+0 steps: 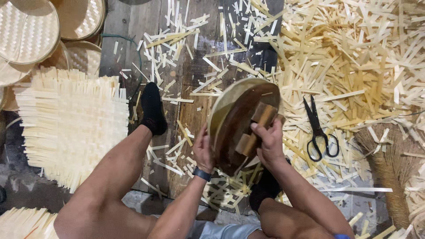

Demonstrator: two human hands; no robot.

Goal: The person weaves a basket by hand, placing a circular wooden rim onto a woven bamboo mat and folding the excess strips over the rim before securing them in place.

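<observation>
Head view, looking down at a person seated over a plank floor (186,84), bare legs apart, black socks on both feet. Both hands sit close together at centre frame, clamped on a round wooden mould (241,121) that is tilted up on edge, its brown underside facing the camera. Left hand (203,148) is pressed flat against the mould's left rim, palm in, fingers pointing up; a dark watch band on that wrist. Right hand (269,144) wraps the wooden block handle (256,128) fixed across the mould's underside, fingers curled over it. Mould is held above the floor between the knees, just in front of the right foot; whether its lower edge touches the floor cannot be told. Black scissors (319,130) lie closed on the floor right of the mould, near but not touching, handles toward the person. Pale bamboo strip offcuts (354,57) heaped thick on the right and far side, thinner scatter across the planks. Woven bamboo mat (73,124) with loose fringe ends lies left of the left leg. Stack of round woven trays (28,31) far left corner. A straw broom (389,163) at right near edge, partly cut off.
</observation>
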